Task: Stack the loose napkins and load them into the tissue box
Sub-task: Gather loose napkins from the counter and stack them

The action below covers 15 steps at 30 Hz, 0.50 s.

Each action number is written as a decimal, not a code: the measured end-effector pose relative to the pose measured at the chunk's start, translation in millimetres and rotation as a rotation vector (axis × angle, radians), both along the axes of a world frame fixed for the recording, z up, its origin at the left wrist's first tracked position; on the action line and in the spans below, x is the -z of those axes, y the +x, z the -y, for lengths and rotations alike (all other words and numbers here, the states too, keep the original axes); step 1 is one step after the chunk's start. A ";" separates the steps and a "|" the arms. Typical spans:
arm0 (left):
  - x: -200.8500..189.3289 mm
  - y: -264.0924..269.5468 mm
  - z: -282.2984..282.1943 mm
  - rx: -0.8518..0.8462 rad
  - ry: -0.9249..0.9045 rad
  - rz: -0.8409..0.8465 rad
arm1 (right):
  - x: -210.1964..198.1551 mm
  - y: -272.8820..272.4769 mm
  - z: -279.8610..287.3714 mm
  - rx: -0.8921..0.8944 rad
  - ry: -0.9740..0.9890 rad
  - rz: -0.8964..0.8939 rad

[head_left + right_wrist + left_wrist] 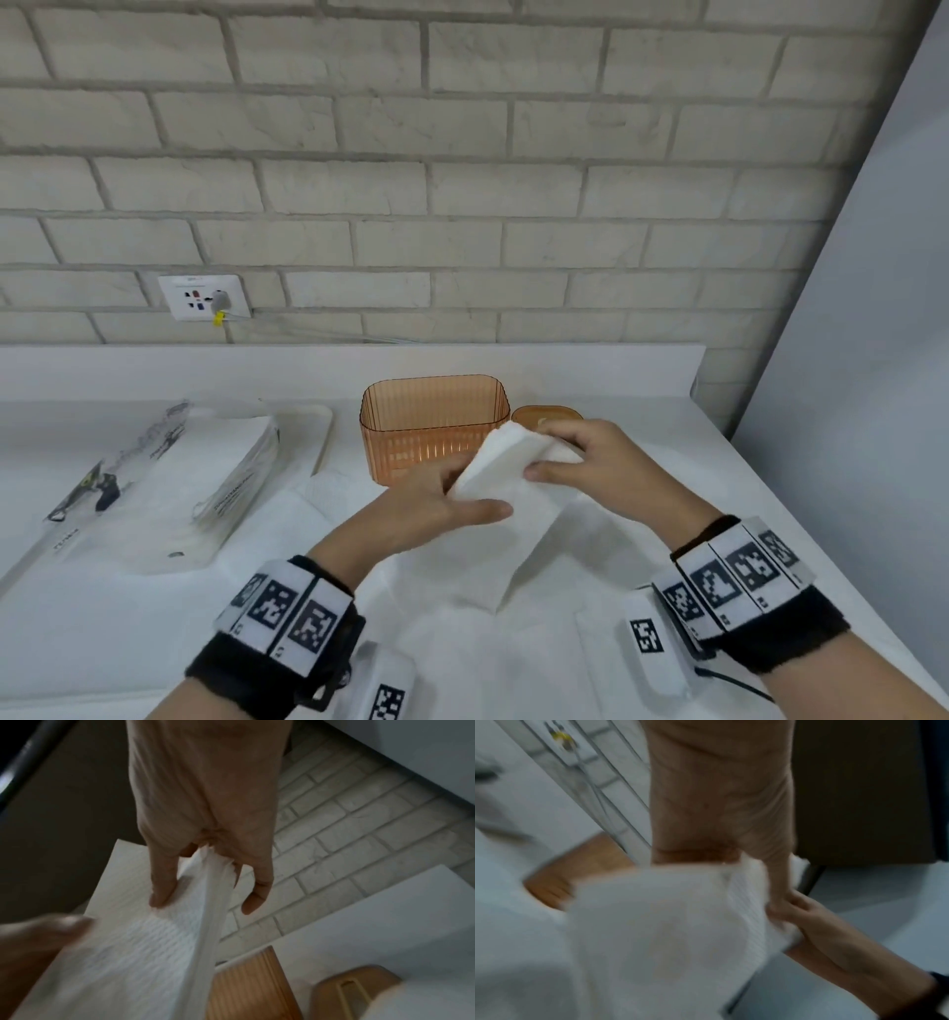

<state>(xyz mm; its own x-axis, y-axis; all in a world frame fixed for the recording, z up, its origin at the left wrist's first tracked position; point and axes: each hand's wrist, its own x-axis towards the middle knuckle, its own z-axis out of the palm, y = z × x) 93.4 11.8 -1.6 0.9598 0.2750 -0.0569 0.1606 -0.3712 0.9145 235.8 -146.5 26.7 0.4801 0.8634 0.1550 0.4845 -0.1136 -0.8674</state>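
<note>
Here both hands held one stack of white napkins (506, 465) tilted in the air, just in front of the tissue box (434, 426). The left hand (421, 506) gripped the stack's near end, its thumb laid across the top sheet and its fingers hidden beneath. The right hand (590, 462) clasped the far end, thumb pressed on the upper face and fingers curled round the back, as the right wrist view showed with the thumb (164, 882) flat on the paper. The box, a ribbed orange tub, stood open on the white desk (744, 493), and its orange lid (544, 415) lay just beside it to the right, partly behind the right hand. More loose napkins (493, 632) lay spread on the desk under the wrists. To the left sat an opened plastic pack of napkins (169, 483). On the brick wall (462, 154) behind was a socket plate (204, 297) with a plug in it. The left wrist view was blurred.
</note>
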 end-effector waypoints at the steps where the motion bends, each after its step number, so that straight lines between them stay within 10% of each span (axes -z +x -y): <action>1: -0.5 4.8 5.4 -0.055 0.049 0.035 | -4.2 -1.9 -2.3 0.011 0.031 0.008; 8: 7.6 17.0 20.0 -0.302 -0.079 0.246 | 26.1 -0.3 0.5 0.097 0.119 -0.363; 15: 28.5 14.0 18.4 -0.209 -0.156 0.263 | 48.8 -13.6 2.3 0.075 0.042 -0.350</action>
